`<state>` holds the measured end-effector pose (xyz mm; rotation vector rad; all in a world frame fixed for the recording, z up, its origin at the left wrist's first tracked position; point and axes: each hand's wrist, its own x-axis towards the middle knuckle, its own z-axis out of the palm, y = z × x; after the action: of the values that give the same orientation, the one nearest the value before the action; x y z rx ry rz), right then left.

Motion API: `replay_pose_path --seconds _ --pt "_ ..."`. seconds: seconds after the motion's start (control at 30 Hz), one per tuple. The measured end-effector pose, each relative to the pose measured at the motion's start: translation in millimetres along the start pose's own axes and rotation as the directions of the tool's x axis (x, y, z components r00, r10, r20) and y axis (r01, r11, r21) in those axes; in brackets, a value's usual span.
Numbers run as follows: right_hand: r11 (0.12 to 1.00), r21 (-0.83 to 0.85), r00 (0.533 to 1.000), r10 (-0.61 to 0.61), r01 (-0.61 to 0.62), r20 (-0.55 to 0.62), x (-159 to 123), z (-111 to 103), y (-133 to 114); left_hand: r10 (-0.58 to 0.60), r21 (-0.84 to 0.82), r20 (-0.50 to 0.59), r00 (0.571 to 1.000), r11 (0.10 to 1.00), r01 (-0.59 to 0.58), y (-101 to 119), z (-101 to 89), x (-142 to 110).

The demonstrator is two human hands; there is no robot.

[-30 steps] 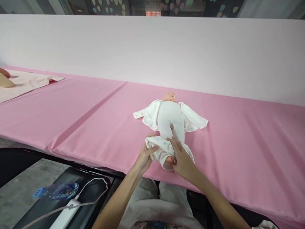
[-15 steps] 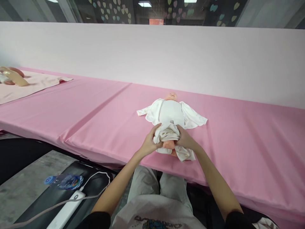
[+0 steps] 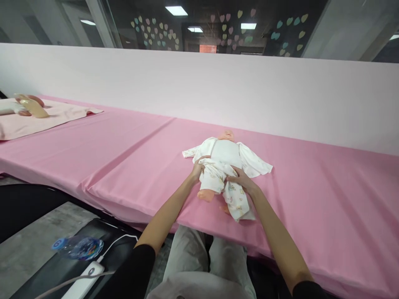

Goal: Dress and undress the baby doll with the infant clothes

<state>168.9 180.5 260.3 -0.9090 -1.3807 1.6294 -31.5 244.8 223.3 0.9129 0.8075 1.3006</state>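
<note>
— Across the full width, what?
— Pink-covered table [image 3: 311,195], backed by a white partition [image 3: 199,89]. Far left, pale blanket [image 3: 68,114], well apart from both arms.
— And mid-table?
— Doll [image 3: 225,150] on a lengthwise line: head toward the partition, feet toward the near edge. White top [image 3: 254,162] spread to both sides.
— Below that?
— Trousers [image 3: 215,176] around the lower body, on the doll's axis, fanned toward the near edge. Bunched at the waist, between the grips.
— Off the table?
— Lower left, bottle [image 3: 81,248] on a black seat [image 3: 34,272].
— Which hand nearer?
— Neither; touching with both. Left grip [image 3: 197,169] at one side of the waist, right grip [image 3: 246,180] opposite, slightly nearer the edge. Closed to a pinch, fabric between thumb and fingers; fingertips partly lost in folds.
— In the way?
— Probably those folds, plus the doll's own bulk.
— Smallest?
— Feet. One foot [image 3: 205,195] out past its cuff, another [image 3: 225,209] beside the second trouser leg. Inside that leg or beneath: cannot tell.
</note>
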Motion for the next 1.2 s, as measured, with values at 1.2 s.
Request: replay_pose_path --seconds 1.2 --pt "0.805 -0.533 0.793 -0.495 0.263 -0.356 12.7 -19.8 24.3 -0.038 0.628 0.504 0.863 0.702 -0.336 23.5 65.2 -13.4"
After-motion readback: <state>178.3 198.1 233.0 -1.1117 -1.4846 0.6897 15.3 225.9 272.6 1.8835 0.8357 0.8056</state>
